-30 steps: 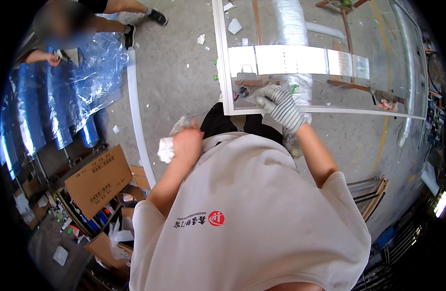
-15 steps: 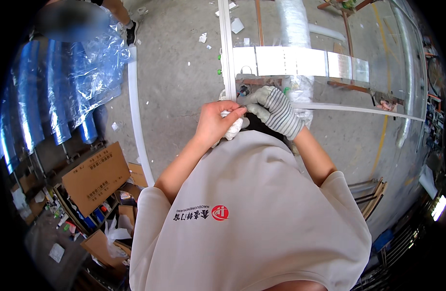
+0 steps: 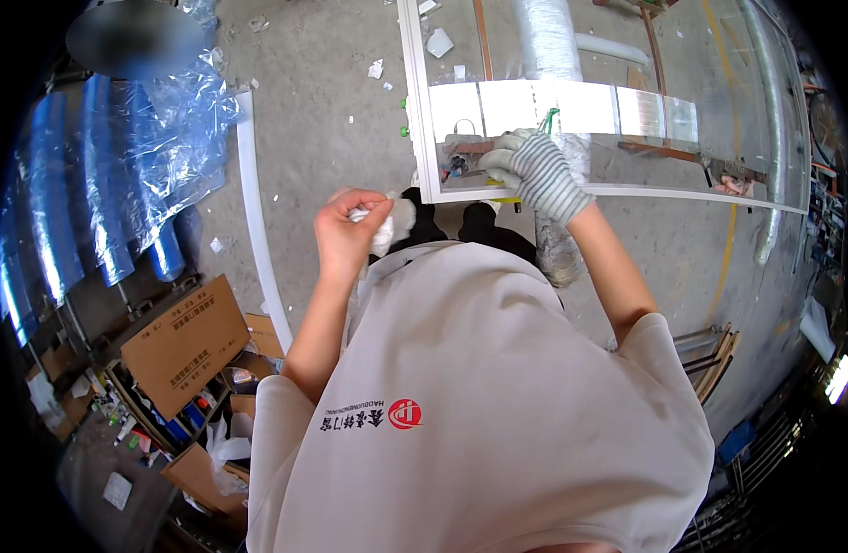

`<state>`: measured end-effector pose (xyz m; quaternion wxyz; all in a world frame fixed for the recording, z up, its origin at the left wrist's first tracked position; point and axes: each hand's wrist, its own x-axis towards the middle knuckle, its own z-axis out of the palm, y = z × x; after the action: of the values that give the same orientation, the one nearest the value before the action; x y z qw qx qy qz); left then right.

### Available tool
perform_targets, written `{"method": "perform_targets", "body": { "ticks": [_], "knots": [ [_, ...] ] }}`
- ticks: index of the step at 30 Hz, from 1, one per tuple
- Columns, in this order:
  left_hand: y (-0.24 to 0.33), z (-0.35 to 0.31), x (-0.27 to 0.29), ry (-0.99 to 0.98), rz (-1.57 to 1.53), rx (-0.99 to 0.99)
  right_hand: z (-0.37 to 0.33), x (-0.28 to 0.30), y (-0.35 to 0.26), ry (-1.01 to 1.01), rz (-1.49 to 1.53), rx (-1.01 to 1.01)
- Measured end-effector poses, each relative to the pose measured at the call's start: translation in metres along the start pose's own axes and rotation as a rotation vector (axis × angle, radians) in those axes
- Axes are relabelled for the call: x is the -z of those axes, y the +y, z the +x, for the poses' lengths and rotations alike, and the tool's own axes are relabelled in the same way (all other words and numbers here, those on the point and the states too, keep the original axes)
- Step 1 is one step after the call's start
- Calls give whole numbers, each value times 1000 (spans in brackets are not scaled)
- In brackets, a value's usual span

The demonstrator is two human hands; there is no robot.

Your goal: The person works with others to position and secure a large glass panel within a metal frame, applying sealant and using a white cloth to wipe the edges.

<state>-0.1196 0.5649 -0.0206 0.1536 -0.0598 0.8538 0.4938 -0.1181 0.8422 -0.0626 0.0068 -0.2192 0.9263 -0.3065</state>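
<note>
My bare left hand [image 3: 350,221] is closed on a crumpled white cloth [image 3: 384,238], left of the framed glass panel's near corner. A striped grey-and-white work glove covers my right hand [image 3: 530,170]. That hand is over the near edge of the glass panel [image 3: 580,166], its fingers curled and pinched together. What they hold, if anything, is hidden. The panel's white frame [image 3: 419,111] has green pieces on its left side. A green loop [image 3: 550,118] shows just beyond my right hand, and a bit of yellow [image 3: 507,200] beneath it.
Plastic-wrapped rolls [image 3: 548,46] lie beyond the glass. Blue film-wrapped lengths [image 3: 97,175] stand at the left beside a long white strip [image 3: 255,194]. Cardboard [image 3: 184,346] and clutter are at lower left. Paper scraps [image 3: 376,69] dot the concrete floor.
My hands have come apart from their meeting at the frame corner. The left has moved left with the cloth; the right has shifted slightly right and up over the glass.
</note>
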Motion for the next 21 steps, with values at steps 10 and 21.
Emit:
{"method": "perform_targets", "body": {
  "ticks": [10,21],
  "knots": [
    [-14,1,16,160,375,-169,20,-17,1,-247,-58,182],
    [-14,4,6,84,430,-163,15,-13,-7,-151,16,183]
  ]
}}
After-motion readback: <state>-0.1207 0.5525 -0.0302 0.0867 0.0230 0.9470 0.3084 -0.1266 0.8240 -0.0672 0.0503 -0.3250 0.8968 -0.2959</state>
